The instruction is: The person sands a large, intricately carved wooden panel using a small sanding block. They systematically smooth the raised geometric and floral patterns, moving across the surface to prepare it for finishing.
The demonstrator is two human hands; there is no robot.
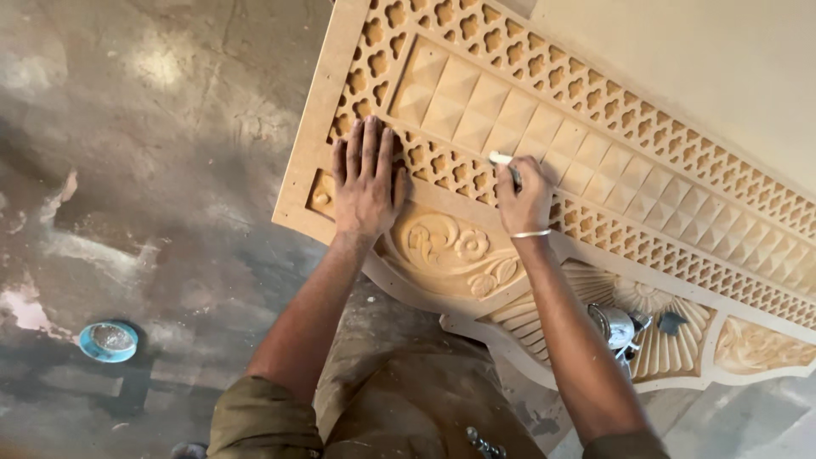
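A large carved wooden panel lies slanted across the view, with lattice cutouts, a band of pyramid squares and floral carving. My left hand rests flat on the panel near its left end, fingers spread over the lattice. My right hand is closed around a small white-tipped tool, whose tip touches the lattice strip below the pyramid band. A thin bangle circles my right wrist.
A round blue-rimmed lid or dish lies on the stained concrete floor at lower left. A shiny metal object and a small dark piece sit on the fan-shaped carving at lower right. A pale wall is at upper right.
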